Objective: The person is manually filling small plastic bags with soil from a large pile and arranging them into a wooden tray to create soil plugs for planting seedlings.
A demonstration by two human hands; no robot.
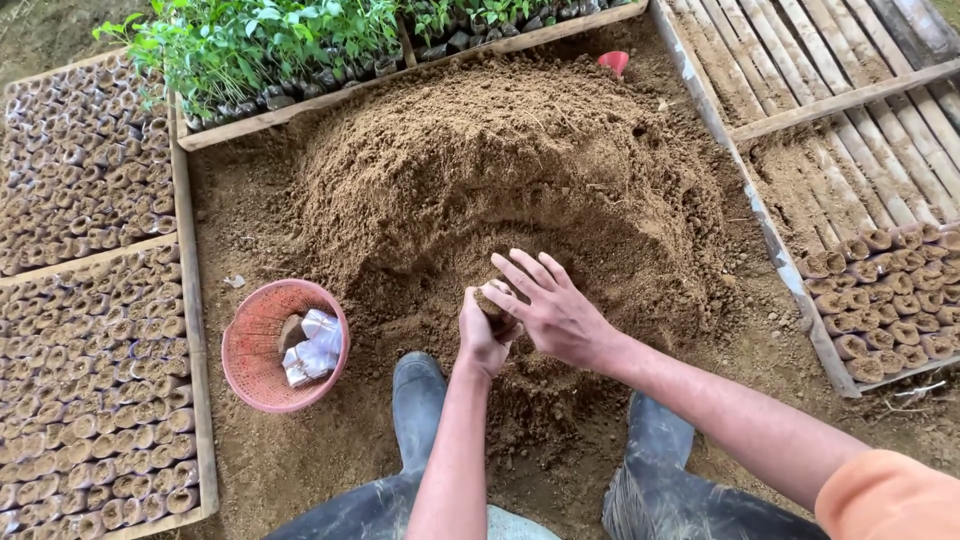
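Note:
My left hand (481, 335) is closed around a small soil-filled nursery bag (494, 298), held upright at the near foot of a big mound of brown soil (500, 160). My right hand (547, 303) rests over the bag's top with fingers spread, touching the soil in it. Both hands hover just above the ground between my two dark rubber boots (418, 400).
A pink plastic basket (250, 375) with folded clear bags lies left of my boots. Wooden-framed beds of several filled bags (90, 350) run along the left; more filled bags (890, 300) sit on slats at right. Green seedlings (260, 45) stand behind the mound.

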